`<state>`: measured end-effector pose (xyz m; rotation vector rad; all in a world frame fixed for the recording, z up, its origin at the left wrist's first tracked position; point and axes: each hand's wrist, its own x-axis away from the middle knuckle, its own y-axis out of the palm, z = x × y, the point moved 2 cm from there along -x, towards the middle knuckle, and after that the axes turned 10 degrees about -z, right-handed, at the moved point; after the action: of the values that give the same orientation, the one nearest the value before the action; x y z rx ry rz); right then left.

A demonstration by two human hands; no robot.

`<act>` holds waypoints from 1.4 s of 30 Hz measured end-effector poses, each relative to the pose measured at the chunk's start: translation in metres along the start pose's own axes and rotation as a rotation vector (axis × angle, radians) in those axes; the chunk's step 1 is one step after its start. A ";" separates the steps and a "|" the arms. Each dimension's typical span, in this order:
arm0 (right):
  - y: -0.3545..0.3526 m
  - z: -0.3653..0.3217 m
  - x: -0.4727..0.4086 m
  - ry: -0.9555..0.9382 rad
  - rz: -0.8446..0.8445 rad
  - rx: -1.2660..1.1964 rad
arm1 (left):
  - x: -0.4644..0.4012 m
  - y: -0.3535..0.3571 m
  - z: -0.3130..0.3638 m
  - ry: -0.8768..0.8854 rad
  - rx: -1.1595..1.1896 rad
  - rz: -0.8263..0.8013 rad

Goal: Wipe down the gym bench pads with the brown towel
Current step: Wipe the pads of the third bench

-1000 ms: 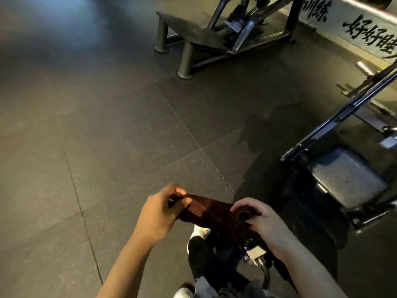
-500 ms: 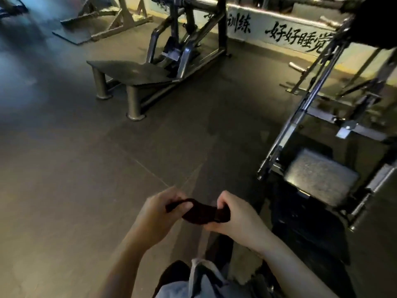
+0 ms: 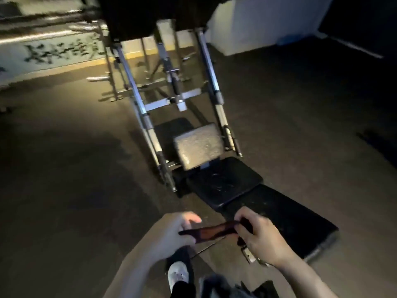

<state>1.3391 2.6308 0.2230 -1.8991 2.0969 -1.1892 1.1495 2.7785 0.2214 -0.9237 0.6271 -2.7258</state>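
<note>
The brown towel [image 3: 211, 231] is stretched as a narrow band between both hands, low in the view. My left hand [image 3: 171, 231] holds its left end with curled fingers, and my right hand [image 3: 261, 239] pinches its right end. Just beyond the hands lies the long black back pad [image 3: 287, 214] of a gym machine. Past it sit a black seat pad [image 3: 223, 181] and a worn grey upright pad [image 3: 198, 146]. The towel hangs in the air, apart from every pad.
Two slanted silver rails [image 3: 137, 100] rise from the machine to a dark carriage at the top. A wall with black lettering [image 3: 60, 54] runs at the back left. Dark rubber floor [image 3: 64, 179] spreads left and right. My white shoe [image 3: 177, 274] is below the hands.
The view has swung right and forward, so the machine's pads now lie straight ahead and close. Both hands still hold the towel, now pulled out a little longer between them.
</note>
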 end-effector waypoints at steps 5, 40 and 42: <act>0.017 0.022 0.032 0.308 0.193 -0.022 | -0.080 -0.014 0.012 0.171 -0.205 -0.205; 0.039 0.305 0.050 0.830 0.705 -0.671 | -0.271 0.232 0.058 0.220 -0.485 -0.418; 0.028 0.316 0.033 0.826 0.800 -0.663 | -0.282 0.244 0.065 0.285 -0.463 -0.291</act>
<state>1.4762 2.4474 0.0004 -0.3724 3.4780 -1.2302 1.4232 2.6284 0.0072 -0.7629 1.3155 -3.0653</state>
